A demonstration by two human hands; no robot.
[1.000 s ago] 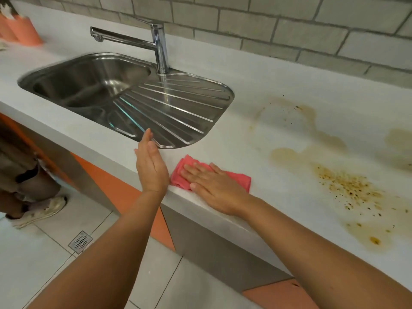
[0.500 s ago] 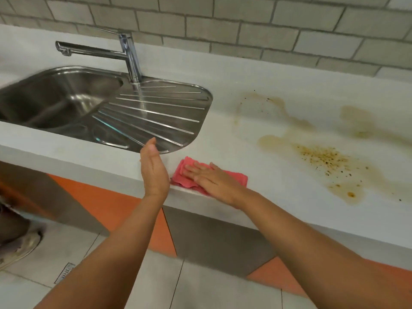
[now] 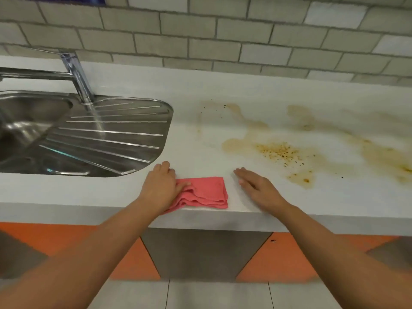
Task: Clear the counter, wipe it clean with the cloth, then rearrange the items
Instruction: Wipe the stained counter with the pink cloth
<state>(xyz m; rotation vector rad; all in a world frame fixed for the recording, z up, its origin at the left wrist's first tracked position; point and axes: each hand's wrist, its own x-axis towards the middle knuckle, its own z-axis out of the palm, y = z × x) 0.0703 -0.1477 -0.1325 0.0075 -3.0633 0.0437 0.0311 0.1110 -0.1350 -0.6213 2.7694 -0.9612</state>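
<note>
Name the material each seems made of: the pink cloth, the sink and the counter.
Cloth: soft woven or microfibre fabric, matte; it lies in limp folds. Sink: likely stainless steel, polished; bright reflections, pressed drainer ribs. Counter: pale, smooth, hard surface, perhaps laminate or stone; which one cannot be told.

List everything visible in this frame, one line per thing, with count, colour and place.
cloth: one, pink-red, folded at the counter's front edge, right of the sink
sink: one, steel, ribbed draining board, set in the counter's left part
tap: one, chrome, behind the sink, spout pointing left
counter: one, white-grey, across the frame
stains: brown-yellow smears and specks, on the counter's right part
wall tiles: grey, behind the counter
cabinet front: orange and grey panels, below the counter
left hand: one, resting on the cloth's left end
right hand: one, flat, open, right of the cloth, apart from it
</note>
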